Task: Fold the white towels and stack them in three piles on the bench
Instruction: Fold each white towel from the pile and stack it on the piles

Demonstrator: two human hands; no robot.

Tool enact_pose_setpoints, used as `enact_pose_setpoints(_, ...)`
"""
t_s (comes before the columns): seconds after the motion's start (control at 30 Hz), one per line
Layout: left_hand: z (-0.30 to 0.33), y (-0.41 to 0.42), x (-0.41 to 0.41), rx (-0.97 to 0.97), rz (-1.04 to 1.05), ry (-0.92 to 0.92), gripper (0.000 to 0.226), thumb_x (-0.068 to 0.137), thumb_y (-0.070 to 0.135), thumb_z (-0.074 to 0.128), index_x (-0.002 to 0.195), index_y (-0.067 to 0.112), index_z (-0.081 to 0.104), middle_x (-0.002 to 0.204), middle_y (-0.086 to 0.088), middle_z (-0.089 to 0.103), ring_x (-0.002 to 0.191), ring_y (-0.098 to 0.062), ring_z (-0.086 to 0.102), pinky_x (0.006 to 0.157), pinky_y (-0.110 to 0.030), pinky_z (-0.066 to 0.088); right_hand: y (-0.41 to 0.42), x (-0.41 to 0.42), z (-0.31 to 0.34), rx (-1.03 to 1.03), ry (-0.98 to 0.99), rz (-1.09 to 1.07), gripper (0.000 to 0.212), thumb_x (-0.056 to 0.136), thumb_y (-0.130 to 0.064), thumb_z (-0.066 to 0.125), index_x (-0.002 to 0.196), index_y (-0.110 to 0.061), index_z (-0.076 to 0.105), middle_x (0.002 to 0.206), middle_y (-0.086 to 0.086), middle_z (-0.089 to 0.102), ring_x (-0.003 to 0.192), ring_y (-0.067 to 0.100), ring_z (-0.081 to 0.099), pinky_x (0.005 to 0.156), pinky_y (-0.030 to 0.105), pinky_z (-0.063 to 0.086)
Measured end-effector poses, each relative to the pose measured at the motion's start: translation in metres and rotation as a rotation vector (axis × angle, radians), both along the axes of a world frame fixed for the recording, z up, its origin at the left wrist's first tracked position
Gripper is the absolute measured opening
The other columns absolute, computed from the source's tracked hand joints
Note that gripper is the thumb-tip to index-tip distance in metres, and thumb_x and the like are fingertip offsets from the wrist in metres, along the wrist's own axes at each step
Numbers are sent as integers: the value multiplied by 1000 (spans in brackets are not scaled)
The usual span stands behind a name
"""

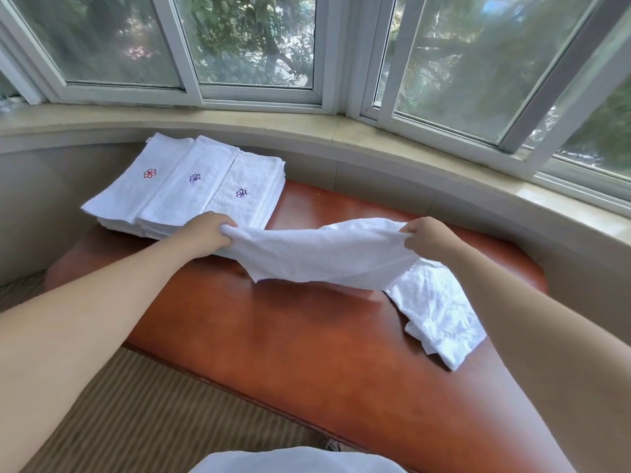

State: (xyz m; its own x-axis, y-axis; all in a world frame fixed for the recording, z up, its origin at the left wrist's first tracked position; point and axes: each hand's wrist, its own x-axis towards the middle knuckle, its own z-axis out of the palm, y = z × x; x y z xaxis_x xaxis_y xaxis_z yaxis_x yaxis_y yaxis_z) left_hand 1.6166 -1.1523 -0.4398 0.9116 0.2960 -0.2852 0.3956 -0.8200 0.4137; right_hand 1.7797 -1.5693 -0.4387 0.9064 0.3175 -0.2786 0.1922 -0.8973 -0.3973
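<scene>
- The brown tabletop (pixel 307 336) stands in a curved window bay, under a beige sill (pixel 307 126), with striped carpet (pixel 136 414) below.
- At far left on it lie three piles of folded towels (pixel 184 186), touching side by side; the top ones carry small flowers, one red and two purple. I read no writing.
- My left hand (pixel 205 233) pinches one end of a white towel (pixel 324 254).
- My right hand (pixel 426 237) pinches the other end; it hangs just above the tabletop.
- A crumpled towel (pixel 437 312) lies at right.

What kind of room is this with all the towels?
Probably a hotel room or a bedroom with a bay window. A curved window wraps round a padded brown bench, the floor is carpet, and matching embroidered folded towels lie stacked.
</scene>
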Motion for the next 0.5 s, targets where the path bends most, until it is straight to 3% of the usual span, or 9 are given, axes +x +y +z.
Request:
enact_pose_setpoints(0.07, 2, -1, -1, 136, -46, -6, 18, 88, 4, 52, 72, 13, 54, 80, -11, 52, 73, -26, 45, 65, -34, 32, -4, -2, -3, -92, -134, 61, 25, 93, -9, 52, 67, -11, 51, 72, 5, 49, 83, 26, 45, 65, 33, 32)
enact_pose_setpoints(0.17, 6, 5, -9, 175, -53, -62, 33, 97, 12, 48, 66, 25, 48, 80, -4, 48, 67, -23, 45, 62, -34, 31, -17, -11, -2, -208, -221, 49, 30, 102, -29, 48, 76, -16, 53, 86, 5, 56, 92, 22, 49, 72, 33, 35)
enact_pose_setpoints(0.23, 7, 5, -14, 178, -62, -45, 30, 101, 18, 46, 72, 25, 52, 75, 0, 52, 67, -20, 49, 59, -33, 33, -20, -18, 3, -250, -165, -15, 26, 103, -32, 45, 84, -21, 57, 86, 2, 69, 82, 24, 65, 70, 35, 47)
enact_pose_setpoints(0.3, 8, 3, -15, 45, 3, 54, 22, 103, 17, 44, 85, 12, 55, 71, -5, 57, 58, -22, 51, 56, -30, 39, -19, -28, 7, -209, 76, -86, 19, 103, -24, 42, 98, -19, 59, 81, 5, 77, 65, 21, 72, 62, 33, 57)
enact_pose_setpoints(0.37, 8, 0, -19, -171, 84, 264, 18, 103, 13, 43, 93, 9, 57, 66, -12, 54, 47, -21, 44, 50, -27, 45, -21, -40, 13, -235, 373, -114, 20, 104, -17, 43, 117, -10, 56, 85, 11, 79, 60, 19, 71, 50, 25, 55)
enact_pose_setpoints(0.5, 12, 1, -32, -253, 22, 643, 17, 100, 12, 55, 112, 9, 66, 59, -4, 57, 43, -15, 47, 64, -35, 61, -29, -67, 22, -410, 786, -194, 23, 101, -17, 58, 123, -9, 58, 79, 7, 77, 54, 12, 69, 45, 18, 49)
